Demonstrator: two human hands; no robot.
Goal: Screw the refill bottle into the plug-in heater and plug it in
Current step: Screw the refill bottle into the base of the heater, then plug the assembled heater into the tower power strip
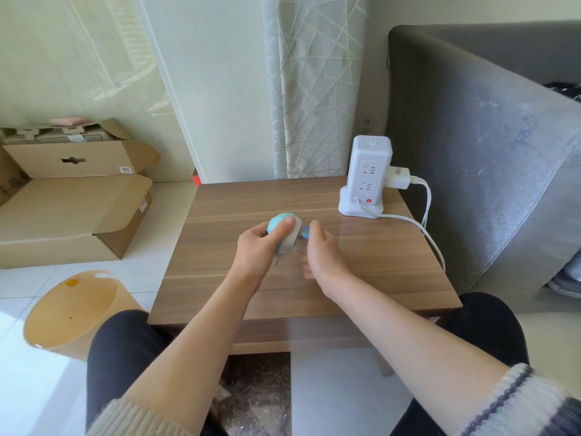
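My left hand (261,247) grips the plug-in heater (286,234), a rounded teal and white unit, just above the wooden table (361,262); its thumb lies across the top. My right hand (323,251) holds the refill bottle (305,231) against the heater's right side. Only a small blue part of the bottle shows between the heater and my fingers; the rest is hidden in my hand. A white tower power strip (366,177) with free sockets on its front face stands at the table's far right corner.
A white charger (397,177) is plugged into the tower's right side, and white cables (424,228) trail over the table's right edge. A grey sofa (487,152) stands to the right. Cardboard boxes (72,209) and a tan bin (75,313) are on the floor to the left.
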